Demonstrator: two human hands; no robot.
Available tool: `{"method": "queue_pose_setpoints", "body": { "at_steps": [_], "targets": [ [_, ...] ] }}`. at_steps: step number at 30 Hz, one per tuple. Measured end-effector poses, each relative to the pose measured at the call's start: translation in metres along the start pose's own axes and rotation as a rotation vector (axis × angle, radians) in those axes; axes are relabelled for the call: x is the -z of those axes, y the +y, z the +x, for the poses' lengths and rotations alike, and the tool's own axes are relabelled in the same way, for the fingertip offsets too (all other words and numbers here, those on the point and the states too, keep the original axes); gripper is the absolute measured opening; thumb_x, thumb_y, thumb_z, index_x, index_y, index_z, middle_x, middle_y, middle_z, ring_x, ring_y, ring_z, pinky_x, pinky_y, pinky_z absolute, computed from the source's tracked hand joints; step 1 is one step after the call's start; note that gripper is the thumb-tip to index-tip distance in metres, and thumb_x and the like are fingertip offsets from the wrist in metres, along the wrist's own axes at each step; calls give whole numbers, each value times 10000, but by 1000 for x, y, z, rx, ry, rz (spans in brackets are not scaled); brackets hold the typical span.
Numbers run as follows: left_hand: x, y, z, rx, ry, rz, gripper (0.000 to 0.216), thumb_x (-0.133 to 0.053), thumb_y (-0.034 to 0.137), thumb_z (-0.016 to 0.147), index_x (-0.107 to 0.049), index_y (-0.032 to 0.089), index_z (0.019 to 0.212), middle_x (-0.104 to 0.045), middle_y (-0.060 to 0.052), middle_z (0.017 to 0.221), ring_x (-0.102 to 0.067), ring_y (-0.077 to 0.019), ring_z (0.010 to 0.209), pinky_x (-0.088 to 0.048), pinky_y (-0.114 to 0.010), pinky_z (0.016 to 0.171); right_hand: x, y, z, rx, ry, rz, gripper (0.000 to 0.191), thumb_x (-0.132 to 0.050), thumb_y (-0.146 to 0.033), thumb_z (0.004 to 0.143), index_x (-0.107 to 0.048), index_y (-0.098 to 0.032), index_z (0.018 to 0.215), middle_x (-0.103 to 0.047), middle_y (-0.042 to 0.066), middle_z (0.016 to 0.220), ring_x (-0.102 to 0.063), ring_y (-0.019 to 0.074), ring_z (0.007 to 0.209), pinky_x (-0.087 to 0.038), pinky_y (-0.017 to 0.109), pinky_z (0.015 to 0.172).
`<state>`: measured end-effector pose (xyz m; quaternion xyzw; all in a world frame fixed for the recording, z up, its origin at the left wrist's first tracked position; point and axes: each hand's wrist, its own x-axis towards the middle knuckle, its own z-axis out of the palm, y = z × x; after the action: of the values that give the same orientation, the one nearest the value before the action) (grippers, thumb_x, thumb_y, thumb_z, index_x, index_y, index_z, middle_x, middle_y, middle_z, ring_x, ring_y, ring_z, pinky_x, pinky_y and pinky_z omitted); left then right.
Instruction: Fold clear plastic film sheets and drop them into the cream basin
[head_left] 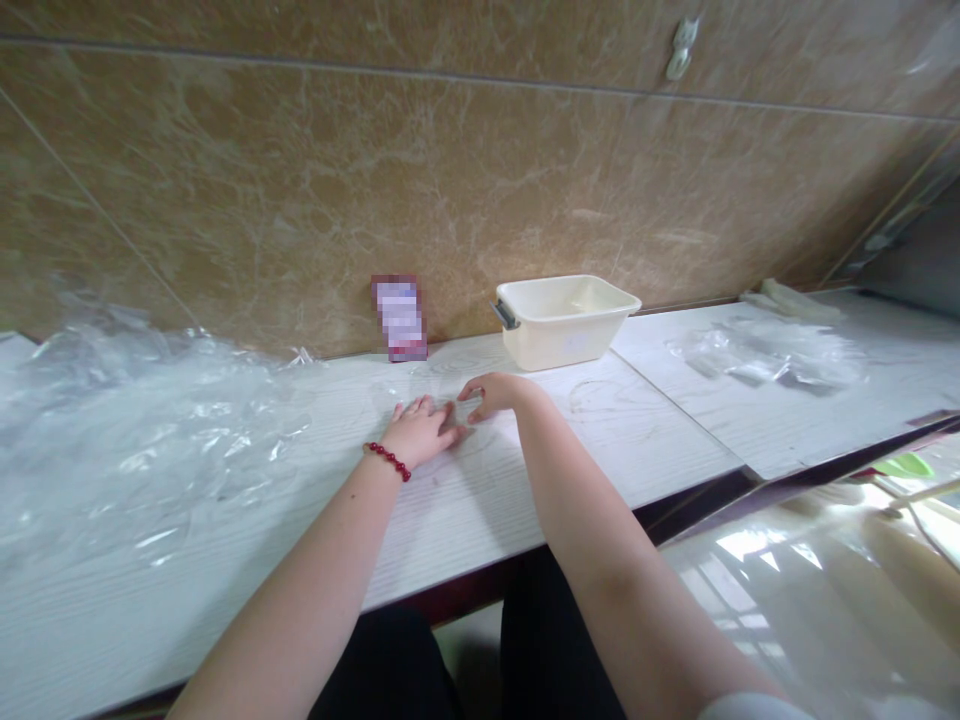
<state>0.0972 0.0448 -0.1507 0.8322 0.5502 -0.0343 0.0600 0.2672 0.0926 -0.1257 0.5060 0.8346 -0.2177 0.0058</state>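
My left hand (421,432), with a red bead bracelet (388,460) at the wrist, lies palm down on the white tabletop (442,520) with its fingers spread. Just right of it, my right hand (493,394) is bent inward, its thumb and curved fingers apart. Its fingertips are close to the left thumb and forefinger. Faint clear plastic (397,388) seems to lie around the fingers; its outline is hard to make out. I see nothing held in either hand.
A large heap of clear plastic bags (150,430) covers the left side. A cream plastic bin (562,335) with a grey handle stands by the wall. Left of it leans a blurred-out phone-like item (401,318). More clear bags (772,352) lie at the right.
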Motion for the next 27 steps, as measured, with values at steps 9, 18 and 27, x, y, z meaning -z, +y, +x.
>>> {"method": "queue_pose_setpoints", "body": {
  "at_steps": [9, 18, 27],
  "targets": [
    [0, -4, 1, -4, 33, 28, 573, -228, 544, 776, -356, 212, 1225, -335, -168, 1273, -262, -287, 1187, -182, -487, 923, 2, 0, -2, -25, -26, -2, 566, -659, -374, 540, -522, -293, 1082, -555, 1, 1061, -529, 165, 908, -395, 210, 726],
    [-2, -11, 2, 22, 75, 28, 593, -229, 583, 754, -406, 219, 1187, -384, -157, 1239, -291, -306, 1164, -203, -489, 907, 3, -1, -4, -23, -36, -11, 566, -659, -371, 545, -519, -292, 1087, -556, 3, 1063, -529, 164, 918, -396, 210, 730],
    [2, -22, 1, 89, 113, 98, 673, -187, 596, 752, -468, 115, 1129, -417, -177, 1211, -303, -300, 1158, -219, -483, 913, 2, 3, -2, -67, 40, -9, 499, -624, -447, 574, -545, -319, 1050, -569, 1, 1020, -543, 152, 858, -400, 211, 705]
  ]
}}
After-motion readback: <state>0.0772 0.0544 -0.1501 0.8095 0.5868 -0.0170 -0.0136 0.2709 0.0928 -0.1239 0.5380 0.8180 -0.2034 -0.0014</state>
